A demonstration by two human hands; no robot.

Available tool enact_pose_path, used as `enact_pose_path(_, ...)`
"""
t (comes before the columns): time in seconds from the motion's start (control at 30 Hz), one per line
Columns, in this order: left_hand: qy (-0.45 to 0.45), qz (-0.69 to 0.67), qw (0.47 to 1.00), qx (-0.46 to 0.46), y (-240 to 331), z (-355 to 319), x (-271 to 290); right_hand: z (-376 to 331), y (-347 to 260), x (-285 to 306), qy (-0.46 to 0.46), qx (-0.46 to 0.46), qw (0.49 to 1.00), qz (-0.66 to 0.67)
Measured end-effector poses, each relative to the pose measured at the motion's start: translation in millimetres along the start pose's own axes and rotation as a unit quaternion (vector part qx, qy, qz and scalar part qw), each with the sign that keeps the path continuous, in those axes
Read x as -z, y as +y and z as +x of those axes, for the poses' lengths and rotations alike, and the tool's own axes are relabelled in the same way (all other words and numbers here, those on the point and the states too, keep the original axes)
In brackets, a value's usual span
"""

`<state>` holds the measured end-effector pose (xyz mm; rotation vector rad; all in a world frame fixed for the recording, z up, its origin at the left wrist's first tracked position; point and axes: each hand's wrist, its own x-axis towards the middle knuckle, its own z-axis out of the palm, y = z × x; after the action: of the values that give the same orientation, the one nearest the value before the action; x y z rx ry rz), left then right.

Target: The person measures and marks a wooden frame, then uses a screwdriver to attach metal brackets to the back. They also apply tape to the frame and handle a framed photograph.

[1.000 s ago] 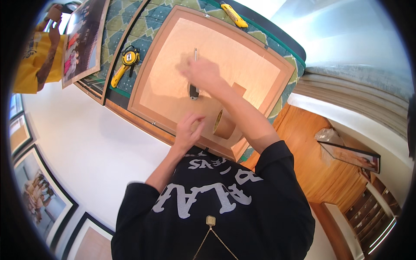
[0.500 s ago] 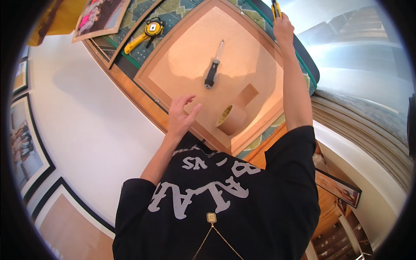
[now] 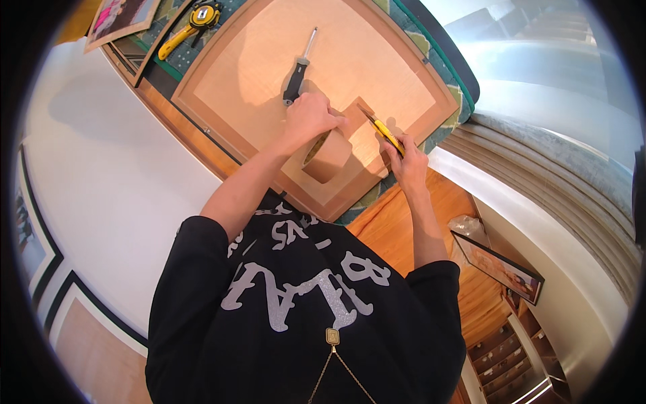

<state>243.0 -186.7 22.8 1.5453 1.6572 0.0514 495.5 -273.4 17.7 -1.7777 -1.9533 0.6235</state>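
A large framed backing board (image 3: 232, 87) lies before me with brown tape around its border. On it stands a roll of brown packing tape (image 3: 328, 160), with a loose strip (image 3: 355, 108) reaching away from it. My left hand (image 3: 311, 116) is closed at the top of the roll, its fingertips where the strip begins. My right hand (image 3: 409, 161) grips a yellow utility knife (image 3: 386, 132), whose blade points at the strip's far end; whether it touches I cannot tell. Beyond my left hand lies a black-and-grey screwdriver (image 3: 295, 82), its shaft pointing away.
A yellow tape measure (image 3: 204, 15) rests on the green patterned mat (image 3: 178, 57) at far left, beside a photo print (image 3: 121, 20). Pleated curtain fabric (image 3: 525, 155) hangs at the right. A framed picture (image 3: 501, 266) leans against the wall at lower right.
My right hand has brought the knife from the far right down to the tape strip. My left hand has moved forward and right onto the tape roll. The view has shifted somewhat.
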Motion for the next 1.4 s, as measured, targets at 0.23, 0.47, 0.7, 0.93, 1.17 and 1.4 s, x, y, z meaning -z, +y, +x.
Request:
enact_pose_path(0.23,-0.075,-0.080,0.994,-0.017,-25,18,-12,8,-7,-1,-0.006,0.033,0.999,-0.023)
enact_pose_path(0.47,-0.094,-0.118,0.988,-0.022,-32,23,-16,12,-4,-5,0.001,0.036,0.999,-0.014)
enact_pose_path(0.7,-0.102,-0.142,0.984,-0.024,-32,23,-14,13,-7,-4,-0.016,0.035,0.999,-0.037)
enact_pose_path(0.93,-0.117,-0.158,0.980,-0.008,-26,17,-7,-18,9,15,-0.017,0.028,0.998,-0.051)
enact_pose_path(1.17,-0.149,-0.329,0.923,0.132,2,-41,14,-27,14,15,0.056,-0.109,0.985,0.120)
enact_pose_path(1.4,-0.158,-0.313,0.936,-0.028,-15,-90,39,19,-15,-32,0.117,-0.234,0.915,0.306)
